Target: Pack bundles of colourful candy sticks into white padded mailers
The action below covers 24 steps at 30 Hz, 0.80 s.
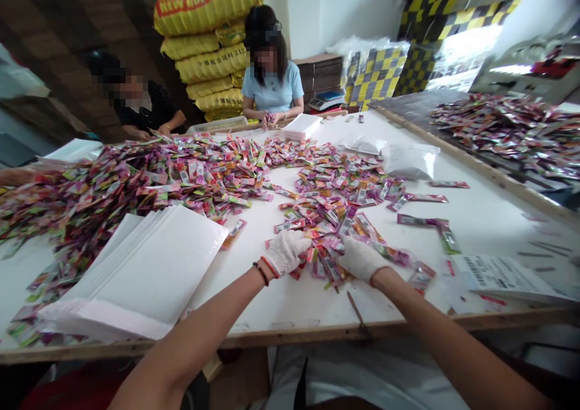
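Both my hands wear white knit gloves and reach into a loose heap of small, shiny pink, purple and orange packets [328,264] near the table's front. My left hand [286,252] is curled, its fingers pressed together on packets at the heap's left side. Against the right side rests my right hand [363,260], touching packets; its fingertips are hidden among them. Between the two hands several packets lie tilted over one another. More packets [335,186] spread out just beyond. A stack of white bags [158,253] lies left of my left forearm.
A large mound of packets [149,174] covers the table's left. Clear plastic bags [410,159] and a printed white bag [502,274] lie right; a thin brown stick [356,308] lies at front. Two people [273,87] sit opposite. Another packet pile [516,129] fills the side table.
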### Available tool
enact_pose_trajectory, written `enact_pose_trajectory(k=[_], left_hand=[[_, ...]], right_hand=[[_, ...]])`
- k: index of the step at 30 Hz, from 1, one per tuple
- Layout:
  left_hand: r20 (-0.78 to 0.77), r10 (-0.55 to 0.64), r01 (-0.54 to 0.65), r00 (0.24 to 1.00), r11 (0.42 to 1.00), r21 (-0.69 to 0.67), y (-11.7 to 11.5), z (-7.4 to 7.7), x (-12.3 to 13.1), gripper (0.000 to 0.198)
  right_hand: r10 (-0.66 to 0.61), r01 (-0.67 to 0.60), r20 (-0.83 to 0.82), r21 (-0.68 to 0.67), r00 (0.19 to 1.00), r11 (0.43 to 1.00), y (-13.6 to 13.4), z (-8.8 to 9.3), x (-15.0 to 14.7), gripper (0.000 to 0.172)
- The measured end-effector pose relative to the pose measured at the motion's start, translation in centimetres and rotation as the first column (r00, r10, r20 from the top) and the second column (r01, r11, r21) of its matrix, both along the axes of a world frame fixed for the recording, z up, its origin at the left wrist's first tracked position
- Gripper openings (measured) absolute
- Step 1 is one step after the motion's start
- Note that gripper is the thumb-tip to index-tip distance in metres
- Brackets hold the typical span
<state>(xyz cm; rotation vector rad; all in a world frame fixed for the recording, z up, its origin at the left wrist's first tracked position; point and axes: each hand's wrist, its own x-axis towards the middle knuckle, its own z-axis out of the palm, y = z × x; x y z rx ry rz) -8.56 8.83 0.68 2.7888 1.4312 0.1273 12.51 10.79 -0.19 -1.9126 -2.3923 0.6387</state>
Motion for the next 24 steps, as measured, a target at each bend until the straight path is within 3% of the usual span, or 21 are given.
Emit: enact_pose_trajectory(k=[3, 6, 10, 14, 17, 19, 21, 24], left_hand=[[0.163, 0.075, -0.086, 0.984, 0.994, 0.061, -0.4, 0.6, 0.1, 0.022], [0.332, 0.172, -0.176, 0.928, 0.984, -0.020, -0.1, 2.2, 0.9, 0.035], [0.279, 0.318, -0.287, 0.906, 0.947, -0.147, 2.2, 3.0, 3.9, 0.036], [0.114, 0.344, -0.324, 0.932, 0.932, -0.163, 5.0, 1.3, 7.3, 0.026], [0.082, 0.335, -0.322, 0.939, 0.937, -0.136, 6.0, 0.5, 8.1, 0.020], [0.089, 0.303, -0.292, 0.949, 0.949, -0.122, 5.9, 0.8, 7.5, 0.022], [0.097, 0.265, -0.256, 0.959, 0.962, -0.099, 5.2, 1.8, 6.4, 0.028], [0.151, 0.165, -0.156, 0.975, 0.985, -0.069, 3.7, 3.4, 4.7, 0.037]], right_hand=[[0.032, -0.031, -0.025, 0.017, 0.999, 0.999, 0.0, 0.3, 0.4, 0.019], [0.042, -0.023, -0.135, 0.142, 0.990, 0.990, 0.1, 2.6, 2.9, 0.020], [0.067, -0.026, -0.157, 0.254, 0.985, 0.967, -0.1, 4.4, 6.6, 0.036], [0.244, -0.238, -0.006, 0.195, 0.970, 0.952, -1.0, 2.1, 7.1, 0.049], [0.380, -0.389, 0.084, 0.148, 0.921, 0.909, -1.5, 0.2, 6.0, 0.039], [0.409, -0.418, 0.085, 0.164, 0.909, 0.894, -1.6, 0.1, 5.7, 0.029], [0.373, -0.368, 0.025, 0.231, 0.927, 0.901, -1.6, 0.9, 6.1, 0.026], [0.169, -0.124, -0.141, 0.278, 0.976, 0.952, -1.6, 2.3, 7.3, 0.025]])
